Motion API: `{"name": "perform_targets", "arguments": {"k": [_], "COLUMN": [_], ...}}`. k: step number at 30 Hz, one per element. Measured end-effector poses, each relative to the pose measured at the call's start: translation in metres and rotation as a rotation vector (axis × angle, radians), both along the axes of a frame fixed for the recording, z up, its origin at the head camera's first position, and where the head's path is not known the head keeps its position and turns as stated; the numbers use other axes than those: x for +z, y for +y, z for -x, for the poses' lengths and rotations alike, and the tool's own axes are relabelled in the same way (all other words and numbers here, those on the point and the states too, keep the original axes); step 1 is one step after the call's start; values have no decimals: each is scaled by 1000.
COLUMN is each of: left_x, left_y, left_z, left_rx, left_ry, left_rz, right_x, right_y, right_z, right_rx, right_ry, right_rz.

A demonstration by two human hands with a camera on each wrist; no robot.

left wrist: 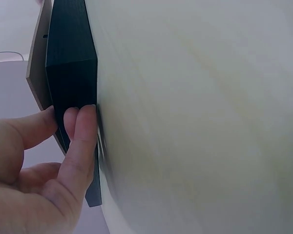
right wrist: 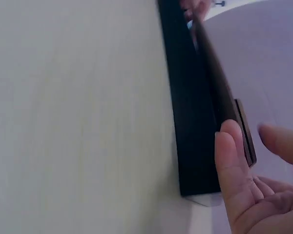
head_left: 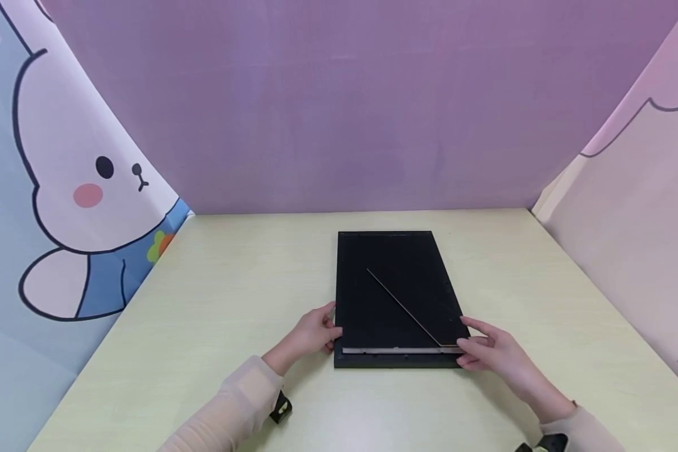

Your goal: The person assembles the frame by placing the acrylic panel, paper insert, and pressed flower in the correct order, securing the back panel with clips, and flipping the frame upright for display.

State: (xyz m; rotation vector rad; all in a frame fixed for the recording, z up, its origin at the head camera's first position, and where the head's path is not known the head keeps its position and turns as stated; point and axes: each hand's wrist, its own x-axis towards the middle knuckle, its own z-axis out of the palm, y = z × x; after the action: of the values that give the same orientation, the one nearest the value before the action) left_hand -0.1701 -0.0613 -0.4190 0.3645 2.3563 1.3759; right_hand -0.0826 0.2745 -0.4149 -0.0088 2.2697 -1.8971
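The person's left hand was clamped on the left side of a black frame, close to its near corner. The left wrist view showed the thumb at the top edge and two fingertips against the frame's outer side. The right hand was at the near right corner, thumb and fingers spread apart. In the right wrist view its fingertips touched the edge of the board, while the thumb stood clear of it.

The frame lay flat on the surface, a little right of the middle, its long sides running from near to far. Inside lay a black board, and along its near edge a pale strip showed beside the frame's near rim. On the board's right half was a thin flap, marked by a slanting light edge that ended beside the right hand.

Pale sleeves covered both forearms, and a dark device was at each wrist. The surface was pale and wood-like. Beyond it rose a purple wall; on the left was a cartoon rabbit, on the right a pink-and-white wall.
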Motion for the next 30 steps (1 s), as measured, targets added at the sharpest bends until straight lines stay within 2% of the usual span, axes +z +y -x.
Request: {"name": "perform_targets", "arguments": {"k": [5,10,30], "left_x": [0,0,0], "left_y": [0,-1,-2], "left_z": [-1,-2,-3], "left_rx": [-17,-21,-24], "left_ry": [4,7,-11], "left_rz": [21,31,2], "right_x": [-1,0,3], "right_y": [-1,-3,-6], "right_z": [2,2,3], "right_rx": [8,-15,-1], "right_ry": [79,80,118], "right_rz": [-158,-252,-324]}}
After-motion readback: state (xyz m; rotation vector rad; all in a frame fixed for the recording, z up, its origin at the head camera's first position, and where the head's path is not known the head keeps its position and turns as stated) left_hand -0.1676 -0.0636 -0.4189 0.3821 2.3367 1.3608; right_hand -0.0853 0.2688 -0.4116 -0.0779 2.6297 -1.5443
